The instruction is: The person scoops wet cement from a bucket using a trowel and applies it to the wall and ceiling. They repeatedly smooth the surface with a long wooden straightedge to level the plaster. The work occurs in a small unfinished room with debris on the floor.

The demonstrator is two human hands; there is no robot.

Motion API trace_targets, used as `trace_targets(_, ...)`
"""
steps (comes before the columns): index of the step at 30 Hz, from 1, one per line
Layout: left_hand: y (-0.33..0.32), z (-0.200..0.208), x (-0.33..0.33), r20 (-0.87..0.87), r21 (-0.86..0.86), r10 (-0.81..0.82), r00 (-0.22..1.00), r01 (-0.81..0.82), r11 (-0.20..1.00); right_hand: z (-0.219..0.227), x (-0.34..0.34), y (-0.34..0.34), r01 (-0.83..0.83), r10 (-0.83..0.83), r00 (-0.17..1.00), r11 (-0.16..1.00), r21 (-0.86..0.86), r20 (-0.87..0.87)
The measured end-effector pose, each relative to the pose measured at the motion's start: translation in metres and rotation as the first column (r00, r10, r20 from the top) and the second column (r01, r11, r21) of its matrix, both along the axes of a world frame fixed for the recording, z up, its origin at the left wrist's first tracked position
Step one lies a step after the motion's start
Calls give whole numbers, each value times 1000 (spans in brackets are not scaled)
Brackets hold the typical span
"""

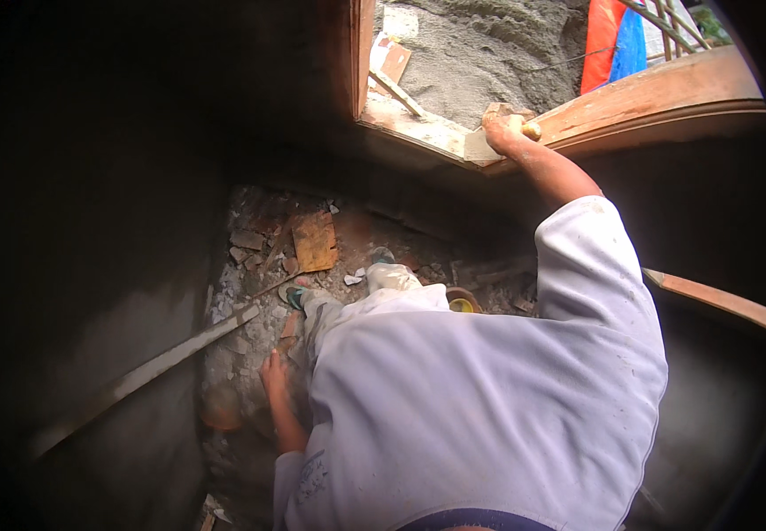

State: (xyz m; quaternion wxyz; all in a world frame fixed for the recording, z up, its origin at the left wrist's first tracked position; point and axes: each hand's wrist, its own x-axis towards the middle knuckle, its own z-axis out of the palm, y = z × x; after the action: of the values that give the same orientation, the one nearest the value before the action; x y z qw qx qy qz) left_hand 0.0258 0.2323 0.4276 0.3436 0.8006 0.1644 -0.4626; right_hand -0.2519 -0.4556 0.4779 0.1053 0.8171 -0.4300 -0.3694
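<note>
Up at the window opening, my right hand (pixel 502 131) is closed round a trowel, whose rounded wooden handle end (pixel 532 131) shows beside the fist. The hand rests at the corner of the sill (pixel 436 133), where a pale flat patch lies under it; I cannot tell the blade's edges from that patch. My left hand (pixel 274 372) hangs low at my left side with its fingers stretched out, and I see nothing held in it. Below it is rubble, with a reddish brick piece (pixel 289 327) close to the fingertips.
Broken bricks and a square wooden piece (pixel 315 241) litter the floor around my feet. A long pale strip (pixel 162 350) leans on the left wall. By my legs stands a round container (pixel 463 301). Outside lies a sand heap (pixel 498 53); a pointed wooden piece (pixel 719 301) juts in at right.
</note>
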Motion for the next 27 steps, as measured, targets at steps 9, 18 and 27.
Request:
trace_targets(9, 30, -5, -16, 0, 153, 78, 997, -77, 985, 17, 8, 16, -79, 76, 989, 997, -22, -125)
trace_targets(18, 84, -16, 25, 157, 25, 542, 825, -552, 833, 2, 48, 105, -255, 183, 870, 962, 99, 457)
trace_targets(27, 154, 133, 260, 759, -205, 557, 338, -687, 697, -72, 110, 291, -383, -44, 824, 693, 611, 566)
